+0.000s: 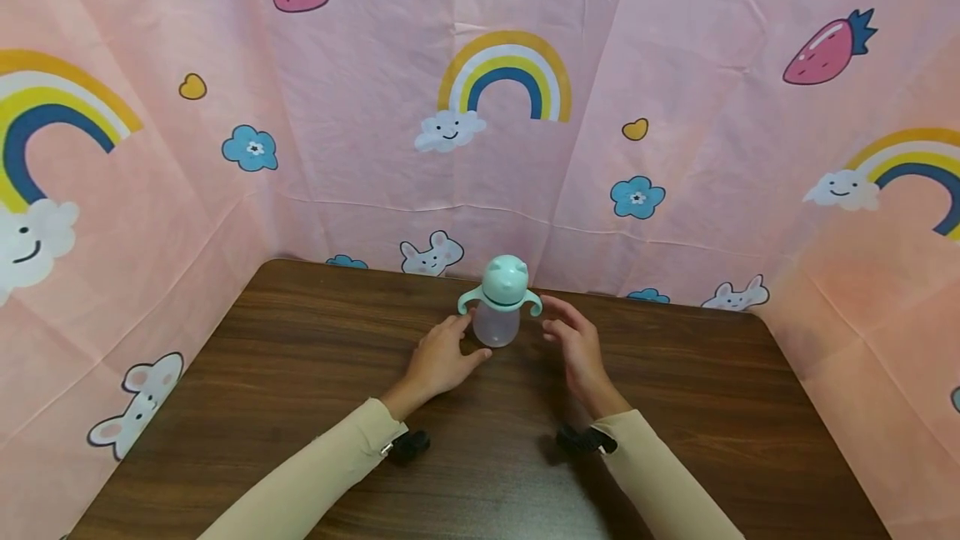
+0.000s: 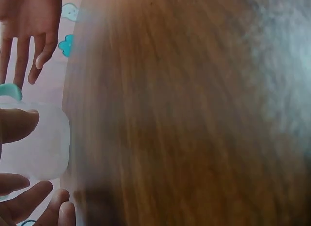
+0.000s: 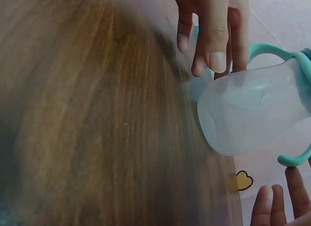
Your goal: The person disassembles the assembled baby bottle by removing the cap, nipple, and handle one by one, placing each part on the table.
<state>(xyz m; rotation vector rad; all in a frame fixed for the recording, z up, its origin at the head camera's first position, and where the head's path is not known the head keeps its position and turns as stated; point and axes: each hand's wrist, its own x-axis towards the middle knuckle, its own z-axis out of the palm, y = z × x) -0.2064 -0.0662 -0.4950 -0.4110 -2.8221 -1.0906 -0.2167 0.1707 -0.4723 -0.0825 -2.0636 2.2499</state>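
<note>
A sippy cup (image 1: 497, 327) stands upright on the table close to its back edge. Its body is cloudy and translucent; the rounded lid (image 1: 505, 280) and two curved side handles are mint green. My left hand (image 1: 441, 357) is at the cup's left side, fingers stretched out beside it and thumb near the base in front. In the right wrist view that hand (image 3: 214, 26) overlaps the cup body (image 3: 252, 109) with its fingertips. To the right, my right hand (image 1: 579, 348) has its fingers loosely extended, fingertips right at the right handle (image 1: 535, 304).
The dark wood-grain table (image 1: 315, 357) is enclosed at the back and sides by a pink curtain (image 1: 360, 123) printed with rainbows, strawberries and rabbits. Black straps circle both wrists at the ends of beige sleeves (image 1: 330, 465).
</note>
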